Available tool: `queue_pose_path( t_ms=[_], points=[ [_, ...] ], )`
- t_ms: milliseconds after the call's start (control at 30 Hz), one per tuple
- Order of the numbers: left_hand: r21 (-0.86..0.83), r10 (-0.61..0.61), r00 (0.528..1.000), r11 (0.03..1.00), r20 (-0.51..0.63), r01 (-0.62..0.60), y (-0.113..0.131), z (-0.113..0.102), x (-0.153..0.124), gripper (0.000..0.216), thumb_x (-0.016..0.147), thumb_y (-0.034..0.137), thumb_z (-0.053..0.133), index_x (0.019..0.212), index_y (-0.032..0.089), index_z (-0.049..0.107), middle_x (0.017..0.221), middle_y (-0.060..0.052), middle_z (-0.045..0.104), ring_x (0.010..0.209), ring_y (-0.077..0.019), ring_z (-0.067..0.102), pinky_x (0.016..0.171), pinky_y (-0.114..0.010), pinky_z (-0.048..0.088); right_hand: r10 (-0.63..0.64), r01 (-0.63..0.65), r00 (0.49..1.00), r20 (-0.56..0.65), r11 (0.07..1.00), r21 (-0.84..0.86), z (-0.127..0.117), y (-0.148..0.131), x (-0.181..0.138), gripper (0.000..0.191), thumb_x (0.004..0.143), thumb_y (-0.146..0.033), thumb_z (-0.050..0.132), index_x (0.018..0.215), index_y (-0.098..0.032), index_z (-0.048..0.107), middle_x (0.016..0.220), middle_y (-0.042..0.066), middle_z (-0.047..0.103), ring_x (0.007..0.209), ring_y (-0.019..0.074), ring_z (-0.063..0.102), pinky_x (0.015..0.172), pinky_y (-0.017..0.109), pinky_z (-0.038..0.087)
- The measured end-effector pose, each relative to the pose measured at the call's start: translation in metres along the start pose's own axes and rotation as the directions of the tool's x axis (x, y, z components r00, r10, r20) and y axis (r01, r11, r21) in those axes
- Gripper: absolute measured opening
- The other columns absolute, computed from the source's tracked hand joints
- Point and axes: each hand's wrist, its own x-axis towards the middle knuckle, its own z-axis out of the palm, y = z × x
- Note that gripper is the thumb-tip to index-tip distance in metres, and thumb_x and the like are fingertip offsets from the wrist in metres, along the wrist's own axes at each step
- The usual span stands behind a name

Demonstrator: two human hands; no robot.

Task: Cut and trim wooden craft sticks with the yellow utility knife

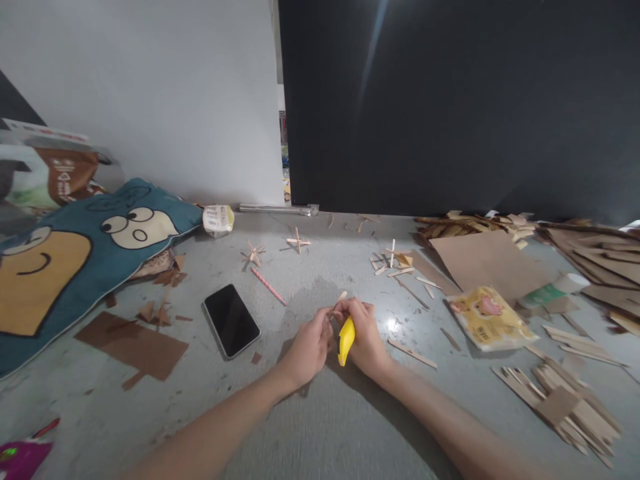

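My right hand is closed around a yellow-handled tool; its working end is hidden by the fingers. Right against it, my left hand has its fingers pinched together at a small piece of wooden stick, whose pale tip shows just beyond the fingertips. Just right of the right hand, a single wooden craft stick lies on the grey table. Beyond the hands stand small star-shaped stick pieces, with a pink patterned pencil-like stick nearer by.
A phone and brown cardboard lie left, beside a blue cartoon cushion. To the right are cut stick bits, a yellow tissue pack, a glue stick and bundled craft sticks. A black panel stands behind.
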Motion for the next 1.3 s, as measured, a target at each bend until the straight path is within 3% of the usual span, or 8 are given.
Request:
queue_pose_path(
  t_ms=[300,500,667,833,1133,1300],
  points=[
    [-0.117,-0.079,0.997,0.99,-0.027,0.076,0.013,0.0,0.0,0.041,0.103,0.054,0.044,0.109,0.018,0.063,0.068,0.002,0.051,0.056,-0.0132,0.046,0.054,-0.024,0.038,-0.001,0.003,0.999,0.044,1.0,-0.031,0.0,-0.001,-0.001,0.015,0.102,-0.018,0.048,0.089,-0.024,0.05,0.085,0.003,0.068,0.078,0.0205,0.064,0.079,0.036,0.038],
    [-0.158,-0.166,0.967,0.978,-0.192,0.137,0.003,-0.002,0.007,0.054,0.1,0.068,0.043,0.114,0.018,0.061,0.066,0.003,0.052,0.058,-0.0144,0.05,0.053,-0.023,0.04,-0.131,0.137,0.979,0.154,0.99,-0.03,-0.002,-0.012,-0.006,0.015,0.095,-0.008,0.051,0.092,-0.023,0.053,0.086,0.003,0.068,0.081,0.0214,0.063,0.079,0.036,0.036],
    [-0.302,-0.119,0.989,0.949,-0.085,0.088,0.004,0.001,0.007,0.058,0.098,0.073,0.041,0.115,0.019,0.055,0.06,0.009,0.039,0.047,-0.0103,0.036,0.045,-0.02,0.032,-0.067,0.067,0.997,0.031,0.998,-0.013,-0.004,-0.007,-0.002,0.013,0.099,-0.013,0.053,0.092,-0.022,0.058,0.082,0.001,0.068,0.075,0.0201,0.063,0.077,0.036,0.035],
    [-0.369,-0.059,0.995,0.929,-0.077,0.027,0.005,0.003,0.006,0.053,0.1,0.069,0.043,0.115,0.019,0.051,0.059,0.011,0.036,0.046,-0.0093,0.031,0.044,-0.02,0.029,-0.036,0.037,0.998,-0.046,0.999,0.016,-0.005,-0.003,0.0,0.008,0.101,-0.02,0.058,0.095,-0.023,0.063,0.076,-0.001,0.067,0.069,0.0192,0.062,0.077,0.036,0.036],
    [-0.183,-0.011,1.0,0.983,-0.017,0.008,0.001,0.001,0.0,0.05,0.105,0.064,0.034,0.122,0.019,0.049,0.059,0.009,0.042,0.049,-0.0114,0.04,0.051,-0.023,0.034,-0.081,0.075,0.992,-0.097,0.995,-0.072,-0.01,-0.007,0.0,0.009,0.102,-0.022,0.057,0.106,-0.026,0.064,0.074,-0.002,0.061,0.069,0.0197,0.06,0.077,0.038,0.035],
    [-0.133,-0.003,1.0,0.991,0.0,0.003,0.001,0.0,0.0,0.048,0.107,0.06,0.031,0.124,0.019,0.048,0.061,0.009,0.043,0.05,-0.012,0.04,0.054,-0.024,0.034,-0.083,0.078,0.993,-0.086,0.995,-0.065,-0.01,-0.006,0.0,0.009,0.103,-0.019,0.056,0.102,-0.025,0.062,0.076,-0.002,0.063,0.071,0.0195,0.06,0.077,0.038,0.033]
  ],
)
